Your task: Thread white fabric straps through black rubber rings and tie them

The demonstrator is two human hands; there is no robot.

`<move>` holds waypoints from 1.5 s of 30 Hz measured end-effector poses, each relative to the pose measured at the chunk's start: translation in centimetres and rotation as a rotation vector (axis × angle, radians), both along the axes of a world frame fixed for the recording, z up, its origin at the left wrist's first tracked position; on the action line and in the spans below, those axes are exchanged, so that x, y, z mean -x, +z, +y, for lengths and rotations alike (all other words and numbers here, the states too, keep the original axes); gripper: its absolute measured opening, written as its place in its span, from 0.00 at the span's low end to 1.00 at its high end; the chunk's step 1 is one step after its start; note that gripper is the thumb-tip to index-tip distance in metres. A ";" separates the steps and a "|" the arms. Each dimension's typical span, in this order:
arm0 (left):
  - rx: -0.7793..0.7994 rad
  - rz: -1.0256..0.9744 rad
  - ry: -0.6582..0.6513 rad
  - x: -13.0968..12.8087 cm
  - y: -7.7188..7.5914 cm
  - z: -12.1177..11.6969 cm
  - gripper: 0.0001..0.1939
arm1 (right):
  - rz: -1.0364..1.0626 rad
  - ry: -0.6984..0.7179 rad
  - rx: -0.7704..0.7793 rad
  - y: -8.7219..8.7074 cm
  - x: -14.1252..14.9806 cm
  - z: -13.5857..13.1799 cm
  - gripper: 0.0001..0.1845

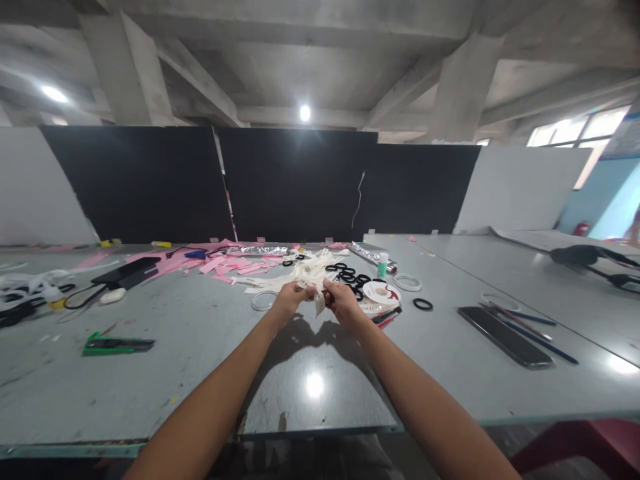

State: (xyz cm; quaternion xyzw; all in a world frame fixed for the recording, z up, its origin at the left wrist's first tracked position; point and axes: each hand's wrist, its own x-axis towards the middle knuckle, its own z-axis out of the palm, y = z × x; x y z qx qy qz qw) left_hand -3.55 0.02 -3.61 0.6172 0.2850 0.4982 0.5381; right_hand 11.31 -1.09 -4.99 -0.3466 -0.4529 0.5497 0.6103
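Landmark: white spool with red marking, on grey table. Cream ribbon with dark print is left of the spool, just above the table, strung between both hands. Left hand: fingers pinched on the ribbon's left side. Right hand: fingers pinched on its right side, next to the spool; something dark shows at the fingertips, can't tell what. Ribbon print runs along the strip (letters too small to read). Spool's red marking not legible either.

Behind the hands, left of spool: heap of cream ribbon strips. Black rings piled between heap and spool. Green glue stick with white cap stands behind spool, label unreadable. Single black ring to its right; red and black tool just in front.

Farther left of spool: pink strips, then green and black cutter nearer the table's front edge. Well right of spool: black phone, no readable brand, slim pencil-like sticks beside it.
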 end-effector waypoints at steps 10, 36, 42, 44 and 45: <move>0.052 0.065 0.099 0.0 -1.1 1.0 0.22 | -0.125 -0.178 -0.042 -0.2 -0.8 0.5 0.24; 0.251 -0.180 0.242 1.4 -0.3 1.9 0.20 | -0.791 -0.622 -0.296 -0.1 -2.9 0.6 0.17; 0.243 -0.086 0.248 1.8 -0.8 2.1 0.25 | -0.856 -0.699 -0.253 -0.2 -4.4 0.9 0.17; 0.207 0.003 0.204 1.7 -0.9 1.9 0.22 | -0.860 -0.665 -0.253 -0.4 -4.2 1.1 0.17; 0.179 0.053 0.180 1.6 -0.9 1.8 0.21 | -0.849 -0.625 -0.265 -0.4 -4.0 1.1 0.17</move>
